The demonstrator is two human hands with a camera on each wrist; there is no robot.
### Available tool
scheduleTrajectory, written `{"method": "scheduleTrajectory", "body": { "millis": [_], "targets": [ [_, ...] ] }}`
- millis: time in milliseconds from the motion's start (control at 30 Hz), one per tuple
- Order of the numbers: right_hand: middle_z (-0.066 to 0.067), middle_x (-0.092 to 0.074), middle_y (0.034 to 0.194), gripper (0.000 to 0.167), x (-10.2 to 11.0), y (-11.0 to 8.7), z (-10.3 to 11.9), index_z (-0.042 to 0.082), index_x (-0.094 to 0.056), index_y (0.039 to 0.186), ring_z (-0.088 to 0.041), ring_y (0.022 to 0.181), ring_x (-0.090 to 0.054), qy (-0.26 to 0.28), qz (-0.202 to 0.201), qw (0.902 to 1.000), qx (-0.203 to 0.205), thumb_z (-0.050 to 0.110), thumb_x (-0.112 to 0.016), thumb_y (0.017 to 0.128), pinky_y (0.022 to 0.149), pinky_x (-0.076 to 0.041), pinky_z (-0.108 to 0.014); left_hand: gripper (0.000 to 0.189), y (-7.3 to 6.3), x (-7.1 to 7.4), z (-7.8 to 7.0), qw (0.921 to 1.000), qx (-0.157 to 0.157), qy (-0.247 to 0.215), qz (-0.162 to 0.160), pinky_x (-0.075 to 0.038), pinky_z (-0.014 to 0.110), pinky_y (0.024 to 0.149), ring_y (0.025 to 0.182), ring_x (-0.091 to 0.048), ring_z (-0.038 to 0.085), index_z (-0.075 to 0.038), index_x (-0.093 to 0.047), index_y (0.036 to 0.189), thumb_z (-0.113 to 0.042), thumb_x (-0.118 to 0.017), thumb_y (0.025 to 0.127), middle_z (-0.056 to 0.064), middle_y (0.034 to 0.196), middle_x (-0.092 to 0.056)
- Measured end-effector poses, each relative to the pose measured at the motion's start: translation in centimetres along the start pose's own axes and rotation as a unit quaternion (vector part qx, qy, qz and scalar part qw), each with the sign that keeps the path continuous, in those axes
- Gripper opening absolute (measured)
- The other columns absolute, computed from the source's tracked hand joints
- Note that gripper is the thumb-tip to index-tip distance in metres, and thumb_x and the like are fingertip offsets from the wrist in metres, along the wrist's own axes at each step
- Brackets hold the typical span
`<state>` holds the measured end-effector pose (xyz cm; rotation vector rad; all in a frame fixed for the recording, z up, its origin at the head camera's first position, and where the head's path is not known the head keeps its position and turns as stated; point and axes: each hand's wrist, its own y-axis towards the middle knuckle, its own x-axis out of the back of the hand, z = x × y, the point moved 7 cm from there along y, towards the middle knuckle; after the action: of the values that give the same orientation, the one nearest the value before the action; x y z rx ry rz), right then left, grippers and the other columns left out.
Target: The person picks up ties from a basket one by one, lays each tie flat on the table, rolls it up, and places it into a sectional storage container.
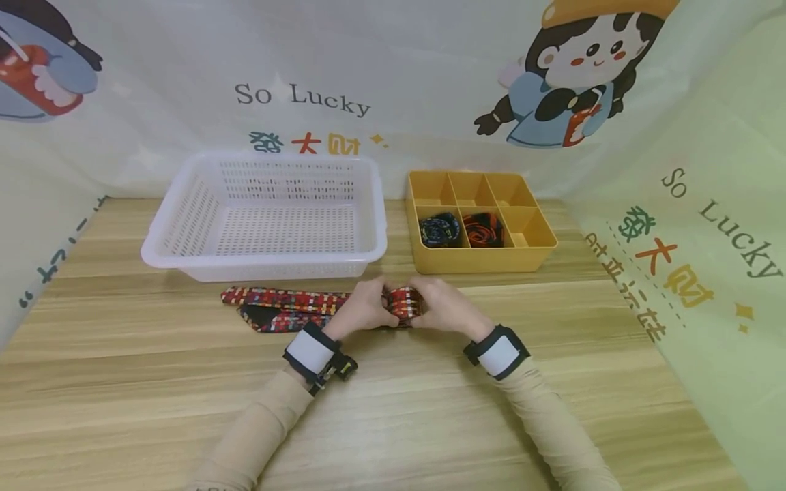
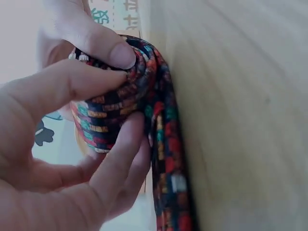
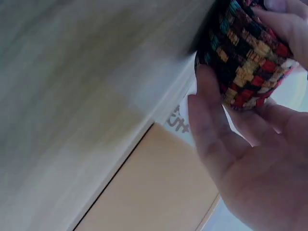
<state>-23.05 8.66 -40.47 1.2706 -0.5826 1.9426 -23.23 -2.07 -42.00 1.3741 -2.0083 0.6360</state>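
A red, black and yellow checked necktie [image 1: 307, 300] lies on the table in front of me, its right end wound into a thick roll. My left hand [image 1: 364, 307] holds the roll's left side, thumb and fingers curled about it in the left wrist view. From the right, my right hand [image 1: 448, 307] grips the same roll [image 3: 245, 62], with its fingers around the outer layer. The tie's flat tails run to the left, one partly over the other, with a dark underside showing near the tip.
Behind the tie stands a white perforated basket [image 1: 276, 262]. To its right, a yellow divided box [image 1: 485, 260] holds a rolled dark blue patterned tie [image 1: 440, 230] in the front left compartment and a rolled black-and-orange tie [image 1: 483, 230] in the front middle one. Printed cloth hangs behind.
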Motion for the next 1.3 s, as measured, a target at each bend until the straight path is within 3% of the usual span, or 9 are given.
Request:
{"method": "scheduleTrajectory", "body": {
  "millis": [133,233,333,433,567,700,933,1167,1300],
  "targets": [
    [-0.015,-0.067,0.104,0.049,-0.1,-0.1,0.5,-0.003,-0.058,0.112,-0.026,0.096,-0.064,-0.012,-0.005,0.9997,0.019,0.005,-0.078,0.069,0.086,-0.054,-0.037,0.057,-0.2,-0.2,-0.5,0.9991,-0.013,0.033,0.023,-0.051,0.034,0.079,0.093,-0.059,0.027,0.002,-0.055,0.115,-0.01,-0.081,0.065,0.015,0.103,-0.061],
    [-0.017,-0.067,0.105,0.051,0.1,-0.1,1.0,-0.004,-0.058,0.114,-0.028,0.096,-0.065,-0.036,-0.01,0.999,0.024,0.007,-0.079,0.069,0.086,-0.054,-0.038,0.064,-0.3,-0.1,-1.4,0.9968,-0.035,0.069,0.02,-0.047,0.043,0.095,0.109,-0.056,0.032,0.001,-0.055,0.121,-0.015,-0.083,0.065,0.017,0.118,-0.06],
    [-0.016,-0.067,0.103,0.048,0.1,-0.1,1.1,-0.003,-0.059,0.111,-0.028,0.094,-0.066,-0.046,-0.007,0.9988,0.014,0.008,-0.079,0.068,0.084,-0.055,-0.037,0.055,-0.3,0.2,-1.8,0.9963,-0.052,0.068,0.007,-0.051,0.038,0.087,0.099,-0.061,0.028,-0.002,-0.063,0.113,-0.01,-0.082,0.062,0.014,0.109,-0.066],
    [-0.015,-0.066,0.107,0.053,0.0,0.0,0.5,-0.003,-0.058,0.114,-0.027,0.097,-0.064,-0.025,0.0,0.9997,-0.005,0.008,-0.08,0.067,0.086,-0.054,-0.037,0.044,-0.1,0.6,-1.6,0.9976,-0.056,0.04,-0.003,-0.05,0.028,0.069,0.079,-0.062,0.02,-0.002,-0.067,0.102,-0.004,-0.08,0.059,0.012,0.092,-0.069],
    [-0.014,-0.064,0.111,0.062,-0.2,0.2,-0.5,-0.001,-0.053,0.121,-0.025,0.101,-0.062,0.029,0.005,0.9994,-0.017,0.009,-0.081,0.067,0.088,-0.052,-0.037,0.049,0.1,0.7,-0.1,0.9996,-0.015,-0.02,0.016,-0.046,0.021,0.06,0.073,-0.061,0.016,0.003,-0.062,0.109,-0.001,-0.077,0.063,0.013,0.088,-0.069],
    [-0.014,-0.065,0.109,0.056,0.0,0.2,-0.7,-0.002,-0.055,0.118,-0.025,0.1,-0.062,0.045,-0.004,0.999,-0.003,0.008,-0.079,0.068,0.088,-0.052,-0.036,0.056,0.1,0.3,0.7,0.998,0.014,-0.042,0.046,-0.049,0.024,0.064,0.077,-0.062,0.019,0.003,-0.055,0.116,-0.003,-0.078,0.066,0.015,0.094,-0.066],
    [-0.015,-0.066,0.104,0.049,0.6,-0.1,0.8,-0.003,-0.059,0.111,-0.027,0.095,-0.064,-0.028,-0.026,0.999,0.023,0.011,-0.079,0.067,0.085,-0.054,-0.037,0.062,0.0,0.0,-0.8,0.9971,-0.048,0.035,0.049,-0.049,0.041,0.094,0.106,-0.06,0.029,0.001,-0.052,0.12,-0.014,-0.082,0.068,0.017,0.117,-0.062],
    [-0.015,-0.061,0.113,0.057,0.3,-0.1,0.5,-0.002,-0.052,0.12,-0.026,0.102,-0.062,-0.009,-0.007,0.9998,-0.019,0.012,-0.078,0.071,0.09,-0.052,-0.037,0.057,0.0,0.3,-0.4,0.9987,-0.039,0.015,0.03,-0.053,0.031,0.073,0.085,-0.064,0.027,0.005,-0.052,0.117,0.0,-0.074,0.065,0.021,0.108,-0.065],
    [-0.017,-0.062,0.115,0.056,0.3,-0.1,0.2,-0.002,-0.052,0.121,-0.028,0.104,-0.062,0.004,-0.013,0.9996,-0.025,0.009,-0.076,0.073,0.092,-0.052,-0.038,0.062,-0.1,0.3,-0.5,0.9982,-0.044,0.036,0.02,-0.053,0.036,0.082,0.095,-0.062,0.031,0.006,-0.049,0.121,-0.001,-0.076,0.066,0.023,0.113,-0.062]
  ]
}}
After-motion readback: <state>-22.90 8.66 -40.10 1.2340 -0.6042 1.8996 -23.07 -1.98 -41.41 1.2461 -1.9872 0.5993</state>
